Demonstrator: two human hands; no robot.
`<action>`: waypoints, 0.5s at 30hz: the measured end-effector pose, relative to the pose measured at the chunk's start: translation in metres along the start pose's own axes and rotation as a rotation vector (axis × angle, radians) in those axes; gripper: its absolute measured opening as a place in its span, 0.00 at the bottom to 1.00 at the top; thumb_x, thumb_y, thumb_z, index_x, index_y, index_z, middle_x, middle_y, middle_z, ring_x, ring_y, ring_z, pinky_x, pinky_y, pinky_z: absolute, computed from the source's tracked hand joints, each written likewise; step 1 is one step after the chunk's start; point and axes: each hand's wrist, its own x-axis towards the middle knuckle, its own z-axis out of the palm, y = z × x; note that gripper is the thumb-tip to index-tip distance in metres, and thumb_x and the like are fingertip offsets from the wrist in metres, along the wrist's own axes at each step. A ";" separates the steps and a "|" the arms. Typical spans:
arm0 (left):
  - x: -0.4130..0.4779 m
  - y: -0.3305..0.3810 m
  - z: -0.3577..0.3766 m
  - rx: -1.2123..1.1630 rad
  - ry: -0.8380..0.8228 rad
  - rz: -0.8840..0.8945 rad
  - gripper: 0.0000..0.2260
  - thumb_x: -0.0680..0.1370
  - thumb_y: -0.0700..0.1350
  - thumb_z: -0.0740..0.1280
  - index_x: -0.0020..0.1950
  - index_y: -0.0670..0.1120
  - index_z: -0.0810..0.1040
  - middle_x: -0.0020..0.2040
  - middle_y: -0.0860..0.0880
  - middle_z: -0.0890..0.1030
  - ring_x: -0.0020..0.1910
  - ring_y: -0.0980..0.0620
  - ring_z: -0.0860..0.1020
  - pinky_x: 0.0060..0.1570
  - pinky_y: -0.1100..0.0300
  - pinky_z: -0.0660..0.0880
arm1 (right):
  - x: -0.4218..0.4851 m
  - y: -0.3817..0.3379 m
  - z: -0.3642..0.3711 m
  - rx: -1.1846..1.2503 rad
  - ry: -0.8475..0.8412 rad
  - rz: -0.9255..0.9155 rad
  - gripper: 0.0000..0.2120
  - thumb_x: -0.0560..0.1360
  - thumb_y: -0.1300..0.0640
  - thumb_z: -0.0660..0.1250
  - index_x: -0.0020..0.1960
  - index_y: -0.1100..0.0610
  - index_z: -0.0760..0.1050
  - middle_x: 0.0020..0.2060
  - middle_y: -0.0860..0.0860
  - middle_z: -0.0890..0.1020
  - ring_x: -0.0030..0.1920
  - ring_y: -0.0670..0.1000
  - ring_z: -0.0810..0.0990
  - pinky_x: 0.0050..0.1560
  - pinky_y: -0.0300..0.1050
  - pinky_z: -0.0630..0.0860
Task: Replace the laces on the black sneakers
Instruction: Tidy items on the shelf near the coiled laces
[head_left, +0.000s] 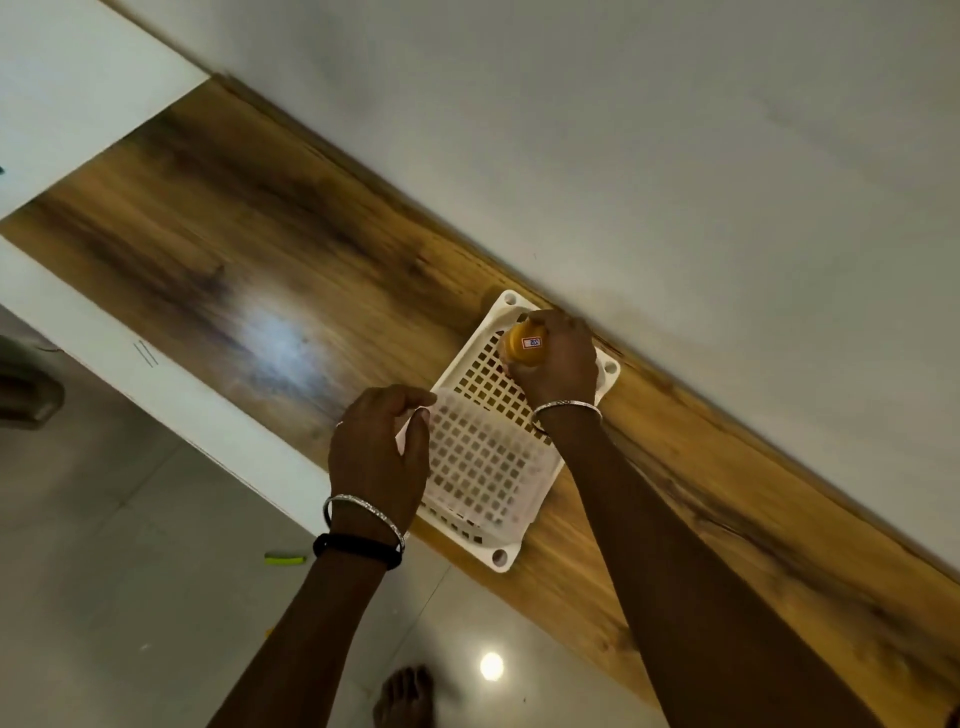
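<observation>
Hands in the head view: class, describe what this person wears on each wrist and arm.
The left hand has a silver bangle at the wrist and a black band just behind it. The right hand has one thin silver bangle. Both forearms are bare; no sleeves show.

Both arms extend forward from the lower edge of the view, forearms bare. Left hand (376, 457): fingers curled, thumb and forefinger pinching the rim of a white basket (467, 467). Right hand (558, 366): positioned further forward, back facing the camera, fingers wrapped round an orange container (524, 345). One bare foot (405, 696) is visible below.
</observation>
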 end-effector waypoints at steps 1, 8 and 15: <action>0.001 -0.002 0.000 0.007 -0.002 0.004 0.07 0.76 0.42 0.66 0.52 0.46 0.82 0.48 0.51 0.80 0.48 0.50 0.79 0.50 0.48 0.78 | 0.003 0.000 0.004 -0.020 0.005 -0.008 0.27 0.69 0.54 0.79 0.64 0.56 0.75 0.61 0.55 0.77 0.61 0.55 0.76 0.56 0.46 0.72; 0.001 -0.013 -0.004 0.053 -0.040 0.006 0.08 0.76 0.36 0.71 0.53 0.45 0.82 0.47 0.52 0.78 0.47 0.48 0.79 0.48 0.53 0.76 | 0.008 -0.003 0.021 -0.062 0.034 -0.039 0.30 0.65 0.58 0.82 0.61 0.61 0.72 0.61 0.59 0.75 0.59 0.60 0.77 0.54 0.51 0.73; -0.024 -0.033 -0.031 -0.003 -0.022 -0.085 0.08 0.75 0.43 0.65 0.51 0.46 0.82 0.47 0.52 0.80 0.45 0.50 0.80 0.47 0.50 0.78 | -0.019 -0.011 0.004 0.053 0.152 0.077 0.26 0.62 0.61 0.82 0.56 0.59 0.76 0.57 0.57 0.77 0.56 0.57 0.78 0.56 0.46 0.72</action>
